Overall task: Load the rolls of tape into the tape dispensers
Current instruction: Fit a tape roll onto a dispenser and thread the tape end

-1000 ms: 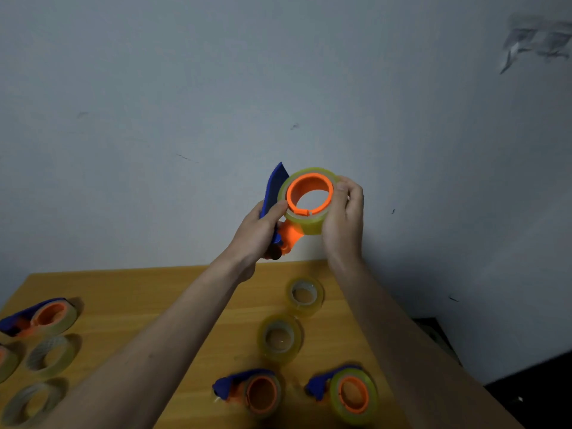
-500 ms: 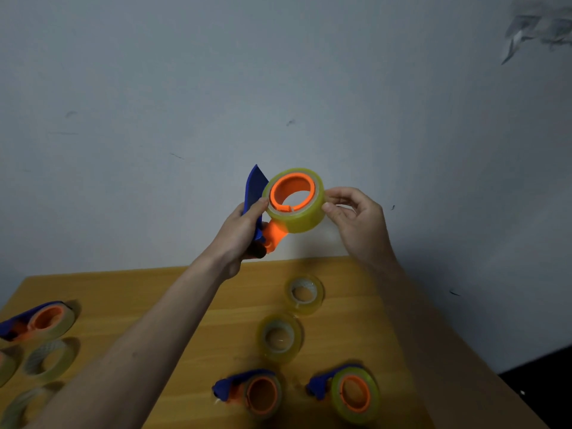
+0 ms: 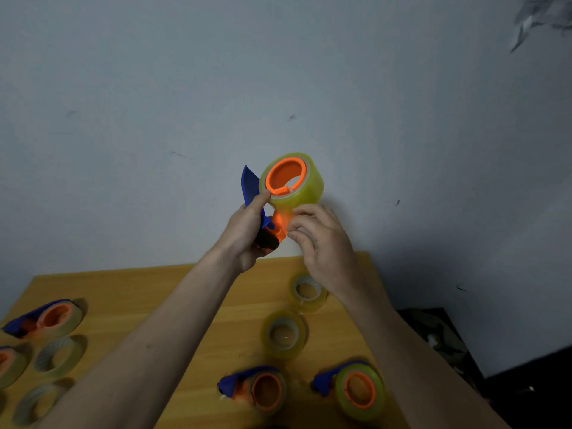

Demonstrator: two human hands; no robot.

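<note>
Dispensers (image 3: 351,388) with rolls already on them lie nearest on the table (image 3: 198,311): two at the front, two more at the left edge. Bare rolls (image 3: 283,334) wait between them, two in the middle, three on the left. Farther off, held up before the wall, the left hand (image 3: 247,230) grips a loaded dispenser (image 3: 288,184), while the right hand (image 3: 322,243) pinches the tape end below its roll. By my count roughly half remains.

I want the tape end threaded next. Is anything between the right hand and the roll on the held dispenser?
Nothing visible. The right hand sits just below the tape roll, fingertips at the dispenser neck; the left hand grips the other side.
</note>
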